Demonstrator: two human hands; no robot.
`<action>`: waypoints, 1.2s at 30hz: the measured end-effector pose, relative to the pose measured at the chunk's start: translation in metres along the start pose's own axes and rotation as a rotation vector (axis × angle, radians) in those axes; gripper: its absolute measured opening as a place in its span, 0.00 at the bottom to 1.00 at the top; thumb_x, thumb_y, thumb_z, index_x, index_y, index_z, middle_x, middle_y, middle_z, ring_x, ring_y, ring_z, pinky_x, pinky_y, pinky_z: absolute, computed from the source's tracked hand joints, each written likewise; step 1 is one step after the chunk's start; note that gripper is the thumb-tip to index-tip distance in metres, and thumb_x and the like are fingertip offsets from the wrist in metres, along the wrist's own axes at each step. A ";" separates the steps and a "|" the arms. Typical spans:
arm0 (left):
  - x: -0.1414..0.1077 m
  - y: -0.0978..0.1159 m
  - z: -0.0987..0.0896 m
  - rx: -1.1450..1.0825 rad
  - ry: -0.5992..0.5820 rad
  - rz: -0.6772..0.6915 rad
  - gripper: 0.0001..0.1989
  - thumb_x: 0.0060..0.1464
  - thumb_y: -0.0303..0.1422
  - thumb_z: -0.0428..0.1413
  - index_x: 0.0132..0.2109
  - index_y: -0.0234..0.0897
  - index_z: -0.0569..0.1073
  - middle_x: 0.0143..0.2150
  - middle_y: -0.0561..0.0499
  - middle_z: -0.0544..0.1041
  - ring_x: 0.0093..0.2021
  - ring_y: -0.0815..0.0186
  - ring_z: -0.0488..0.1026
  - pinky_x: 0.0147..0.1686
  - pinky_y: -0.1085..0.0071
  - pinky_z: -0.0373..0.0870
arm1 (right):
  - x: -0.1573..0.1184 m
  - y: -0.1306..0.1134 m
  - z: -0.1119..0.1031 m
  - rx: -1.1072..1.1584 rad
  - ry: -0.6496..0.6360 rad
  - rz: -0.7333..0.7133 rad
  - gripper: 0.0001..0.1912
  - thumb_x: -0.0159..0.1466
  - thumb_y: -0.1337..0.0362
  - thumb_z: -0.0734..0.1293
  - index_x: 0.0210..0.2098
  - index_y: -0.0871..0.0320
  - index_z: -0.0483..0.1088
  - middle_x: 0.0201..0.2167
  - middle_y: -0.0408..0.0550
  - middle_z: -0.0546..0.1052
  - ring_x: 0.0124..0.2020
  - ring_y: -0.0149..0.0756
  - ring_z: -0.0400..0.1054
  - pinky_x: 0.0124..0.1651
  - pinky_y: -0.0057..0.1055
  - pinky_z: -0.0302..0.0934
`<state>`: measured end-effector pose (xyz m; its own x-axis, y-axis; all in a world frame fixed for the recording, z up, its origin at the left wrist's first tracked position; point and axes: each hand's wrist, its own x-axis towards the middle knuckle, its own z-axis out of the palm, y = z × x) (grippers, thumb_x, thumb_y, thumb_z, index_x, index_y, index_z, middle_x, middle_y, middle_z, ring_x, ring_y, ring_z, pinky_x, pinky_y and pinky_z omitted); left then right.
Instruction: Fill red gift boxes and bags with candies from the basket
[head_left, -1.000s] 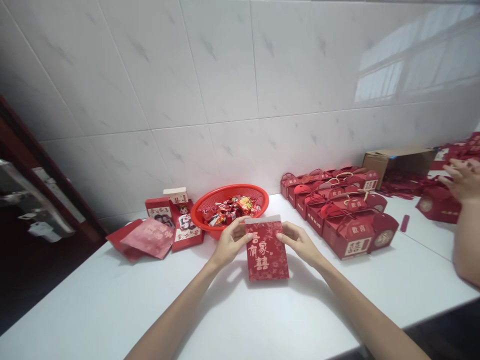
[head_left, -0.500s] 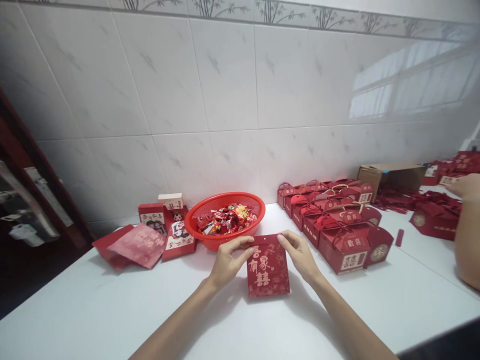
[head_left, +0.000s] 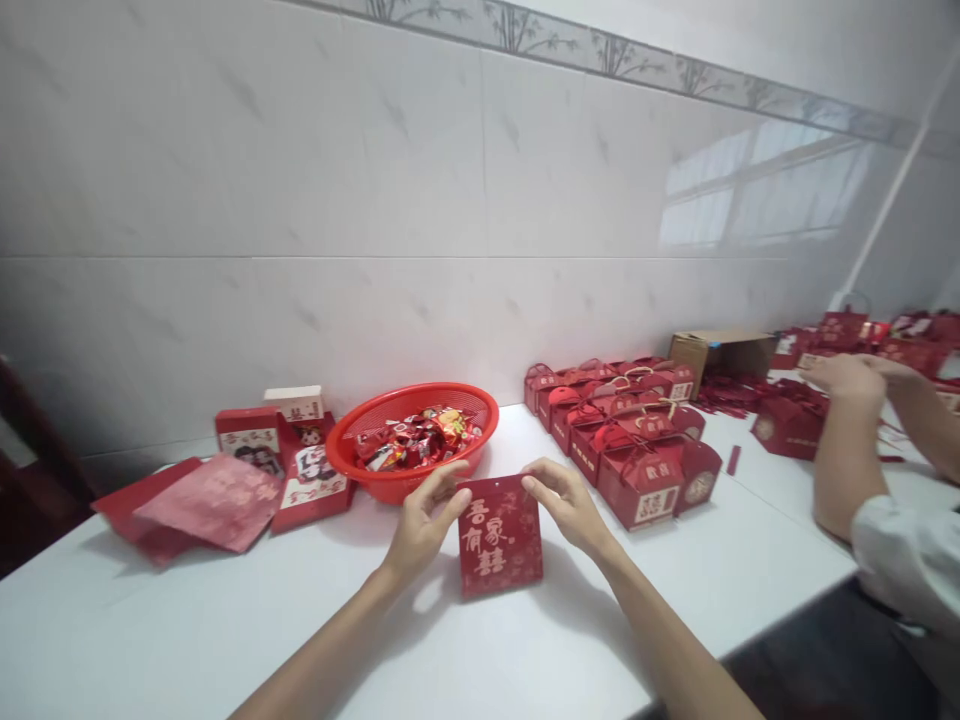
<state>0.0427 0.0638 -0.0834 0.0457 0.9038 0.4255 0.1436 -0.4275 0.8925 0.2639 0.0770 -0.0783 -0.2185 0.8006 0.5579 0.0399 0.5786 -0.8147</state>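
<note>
Hands (head_left: 487,510) grip red packet (head_left: 501,538); basket (head_left: 412,440) behind.

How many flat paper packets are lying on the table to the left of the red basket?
2: a dark red packet, farthest left and partly covered, and a pinkish packet overlapping it, nearer the basket. More may be hidden beneath.

Pale characters 吾, 家, 有 and 囍 stand on the red packet (head_left: 525,545); the nearest handled box (head_left: 621,490) bears 歡喜 on its flap and 囍 on its pale label; writing on the upright red box (head_left: 251,445) is too small to read
</note>
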 end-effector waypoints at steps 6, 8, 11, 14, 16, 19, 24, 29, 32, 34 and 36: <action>-0.004 -0.032 0.000 -0.094 0.038 -0.173 0.21 0.50 0.49 0.58 0.41 0.36 0.77 0.35 0.45 0.80 0.38 0.56 0.76 0.39 0.63 0.75 | -0.048 -0.039 -0.035 -0.270 0.219 -0.082 0.10 0.67 0.57 0.64 0.36 0.55 0.74 0.32 0.46 0.79 0.35 0.36 0.73 0.39 0.30 0.65; -0.005 -0.040 0.002 -0.072 0.036 -0.234 0.20 0.46 0.49 0.61 0.36 0.35 0.77 0.31 0.46 0.79 0.34 0.58 0.75 0.34 0.65 0.75 | -0.070 -0.053 -0.062 -0.388 0.394 -0.087 0.09 0.66 0.58 0.65 0.37 0.55 0.75 0.32 0.45 0.79 0.33 0.36 0.73 0.37 0.29 0.65; -0.006 -0.045 0.006 -0.064 0.025 -0.254 0.18 0.42 0.47 0.63 0.33 0.36 0.78 0.29 0.48 0.78 0.33 0.59 0.75 0.32 0.66 0.75 | -0.096 -0.070 -0.114 -0.596 0.732 -0.106 0.10 0.63 0.55 0.68 0.34 0.55 0.76 0.30 0.46 0.78 0.32 0.38 0.71 0.38 0.32 0.64; -0.007 -0.044 0.009 -0.055 -0.018 -0.265 0.17 0.41 0.46 0.64 0.32 0.36 0.78 0.29 0.48 0.78 0.33 0.60 0.75 0.32 0.67 0.75 | -0.103 -0.080 -0.166 -0.815 1.146 -0.120 0.17 0.60 0.49 0.68 0.35 0.58 0.77 0.28 0.48 0.76 0.28 0.38 0.67 0.36 0.35 0.62; -0.007 -0.043 0.010 -0.033 -0.039 -0.259 0.17 0.40 0.45 0.63 0.31 0.36 0.78 0.28 0.49 0.78 0.32 0.61 0.75 0.33 0.67 0.75 | -0.098 -0.080 -0.194 -0.949 1.258 -0.142 0.21 0.61 0.47 0.66 0.35 0.60 0.77 0.28 0.52 0.76 0.29 0.40 0.65 0.37 0.37 0.61; -0.007 -0.042 0.010 -0.011 -0.051 -0.255 0.16 0.41 0.45 0.63 0.31 0.36 0.78 0.26 0.49 0.77 0.31 0.61 0.75 0.34 0.67 0.74 | -0.079 -0.067 -0.222 -1.104 1.258 -0.063 0.24 0.62 0.48 0.62 0.36 0.64 0.78 0.25 0.55 0.74 0.29 0.43 0.64 0.39 0.40 0.62; -0.008 -0.043 0.010 0.007 -0.089 -0.253 0.16 0.43 0.45 0.61 0.32 0.35 0.77 0.25 0.50 0.76 0.29 0.62 0.74 0.34 0.67 0.73 | -0.045 -0.028 -0.241 -1.193 1.186 0.124 0.21 0.61 0.56 0.61 0.40 0.63 0.80 0.28 0.57 0.74 0.37 0.49 0.66 0.44 0.42 0.61; -0.010 -0.047 0.008 0.102 -0.155 -0.187 0.15 0.49 0.44 0.58 0.33 0.35 0.77 0.24 0.51 0.75 0.28 0.62 0.74 0.33 0.67 0.71 | -0.030 -0.009 -0.252 -1.185 1.163 0.186 0.19 0.60 0.57 0.62 0.40 0.60 0.80 0.31 0.58 0.76 0.40 0.51 0.67 0.43 0.40 0.60; -0.010 -0.049 0.007 0.154 -0.183 -0.158 0.15 0.51 0.44 0.57 0.33 0.35 0.77 0.24 0.51 0.76 0.28 0.62 0.74 0.34 0.67 0.71 | -0.027 -0.005 -0.258 -1.182 1.122 0.216 0.20 0.60 0.58 0.61 0.40 0.60 0.80 0.29 0.57 0.76 0.36 0.49 0.66 0.39 0.38 0.59; -0.010 -0.048 0.007 0.175 -0.191 -0.144 0.15 0.51 0.43 0.56 0.34 0.36 0.77 0.24 0.51 0.76 0.29 0.61 0.75 0.34 0.67 0.72 | -0.026 -0.004 -0.258 -1.169 1.115 0.270 0.20 0.59 0.58 0.61 0.41 0.61 0.80 0.28 0.56 0.77 0.33 0.47 0.66 0.37 0.38 0.58; -0.010 -0.047 0.008 0.186 -0.197 -0.137 0.15 0.51 0.43 0.56 0.33 0.36 0.78 0.25 0.50 0.77 0.29 0.61 0.75 0.34 0.67 0.72 | -0.028 -0.004 -0.256 -1.162 1.121 0.319 0.20 0.58 0.58 0.61 0.41 0.61 0.79 0.28 0.56 0.77 0.31 0.46 0.66 0.36 0.37 0.57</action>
<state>0.0434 0.0748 -0.1310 0.2019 0.9472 0.2491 0.3396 -0.3063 0.8893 0.5198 0.0925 -0.0498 0.6922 0.3102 0.6516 0.7201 -0.2364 -0.6524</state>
